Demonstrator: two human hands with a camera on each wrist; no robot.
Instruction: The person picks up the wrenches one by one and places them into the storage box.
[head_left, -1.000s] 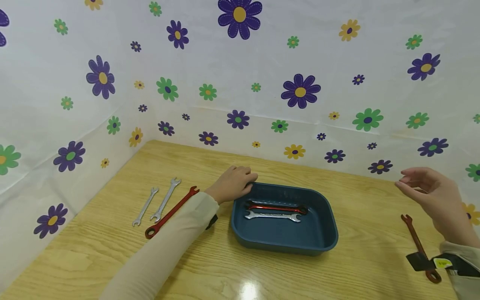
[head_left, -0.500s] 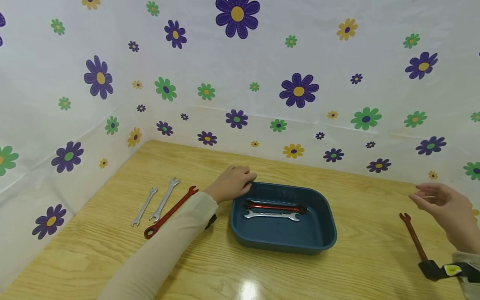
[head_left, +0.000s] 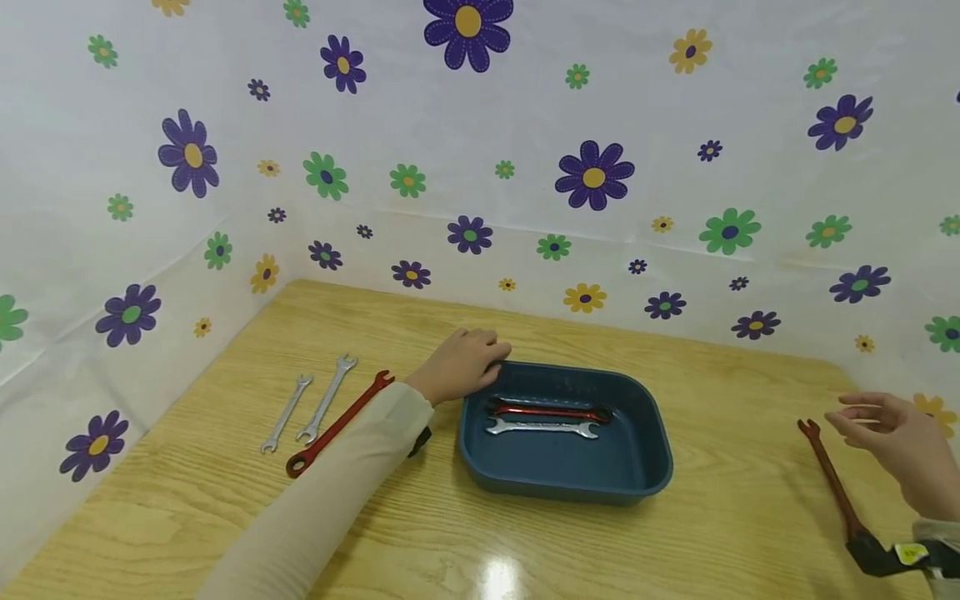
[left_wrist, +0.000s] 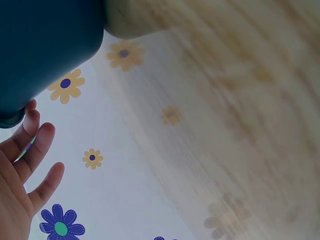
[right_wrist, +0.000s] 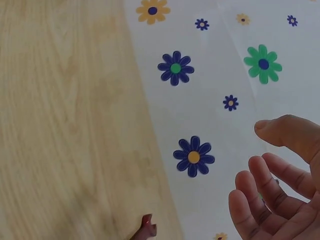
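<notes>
My left hand (head_left: 459, 364) is at the back left corner of a dark blue tray (head_left: 566, 492), gripping its rim, thumb toward the inside. In the left wrist view, fingertips (left_wrist: 31, 112) meet the outside of the tray's edge. Inside the tray lie a red wrench (head_left: 551, 410) and a silver open-end wrench (head_left: 542, 427), side by side. At the right, my right hand (head_left: 903, 442) hovers with loosely bent fingers and holds nothing. Below and left of it lies another red wrench (head_left: 828, 475), its lower end hidden behind the wrist strap; its tip shows in the right wrist view.
Left of the tray, two silver wrenches (head_left: 287, 414) (head_left: 327, 398) and a red wrench (head_left: 345, 417) lie on the wooden table (head_left: 420, 542), the red one partly behind my left sleeve (head_left: 337, 500). A flower-printed white sheet (head_left: 510, 100) stands behind.
My right hand has moved down and slightly right, toward the red wrench at the right. The left hand stays on the tray's rim, and the wrenches have not moved.
</notes>
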